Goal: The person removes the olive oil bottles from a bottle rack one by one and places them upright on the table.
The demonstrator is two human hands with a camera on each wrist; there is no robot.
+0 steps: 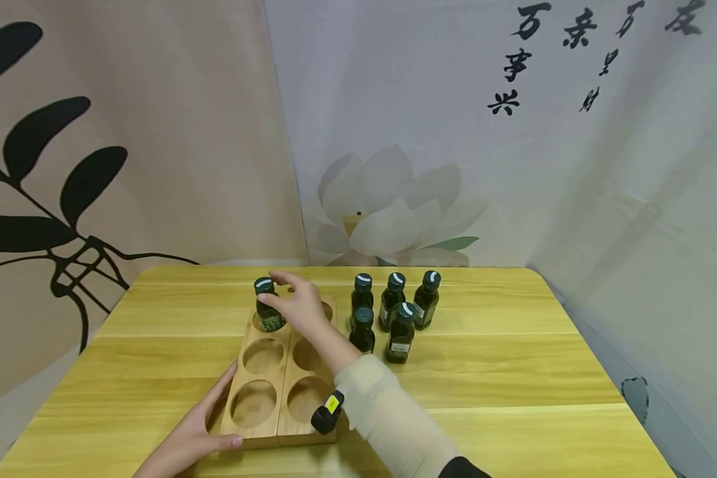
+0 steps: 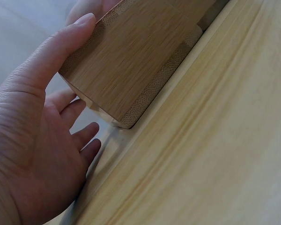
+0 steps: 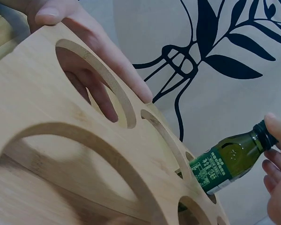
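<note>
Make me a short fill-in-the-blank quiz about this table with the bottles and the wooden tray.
1. The right hand holds a dark bottle in a hole at the tray's far ____ corner.
2. Beside the wooden tray, ____ more bottles stand on the table.
3. The left hand rests on the tray's ____ left corner.

Missing words: left; five; near

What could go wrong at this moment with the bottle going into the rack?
The bottle sits tilted in the far-left hole, held only near its cap by the right hand; it could catch the rim or tip. The rack is steadied only at its near corner by the left hand, so it might slide.
</note>
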